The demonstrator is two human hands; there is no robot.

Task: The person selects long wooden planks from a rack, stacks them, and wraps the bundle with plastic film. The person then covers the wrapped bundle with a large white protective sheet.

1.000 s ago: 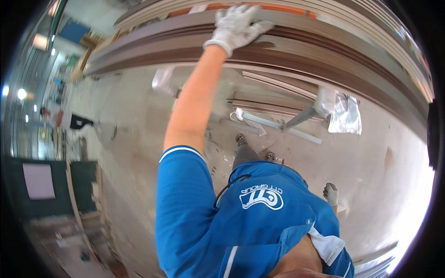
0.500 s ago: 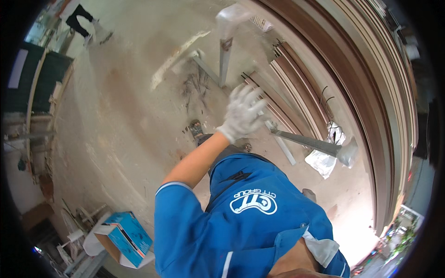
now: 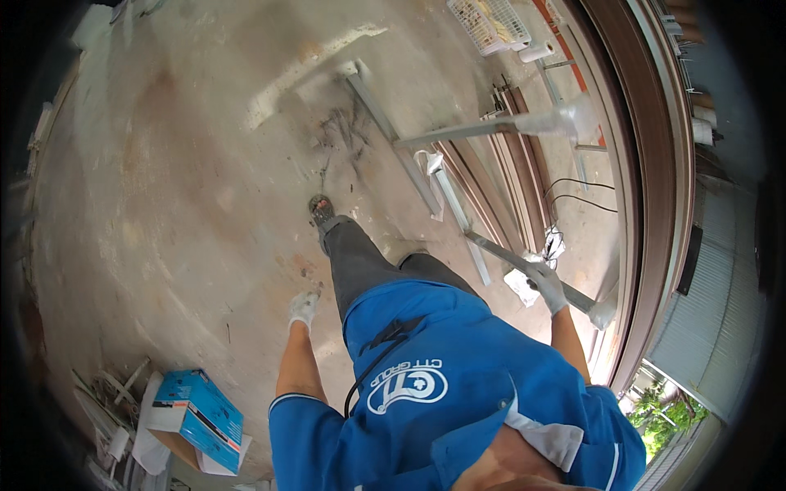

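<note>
My left hand (image 3: 304, 308), in a whitish work glove, hangs low beside my left leg over the concrete floor. Its fingers look loosely apart and nothing shows in them. My right hand (image 3: 547, 286), gloved too, is in front of a grey metal bar (image 3: 507, 255) of a stand frame. Its fingers are curled, with a small dark spot by them; whether they touch the bar is unclear. The bar's end bears a clear plastic wrap (image 3: 604, 311). Another upright bar (image 3: 458, 132), its end also wrapped, leans across the frame farther off.
Long brown profiles (image 3: 524, 176) lie on the floor beyond the frame. A tall row of brown profiles (image 3: 647, 164) stands along the right. A white basket (image 3: 489, 24) is at the far right. An open blue carton (image 3: 201, 417) sits at the lower left.
My left hand has dropped from over the frame to my left side. My right hand has come into view by the bar. The view has shifted, and my legs show more.
</note>
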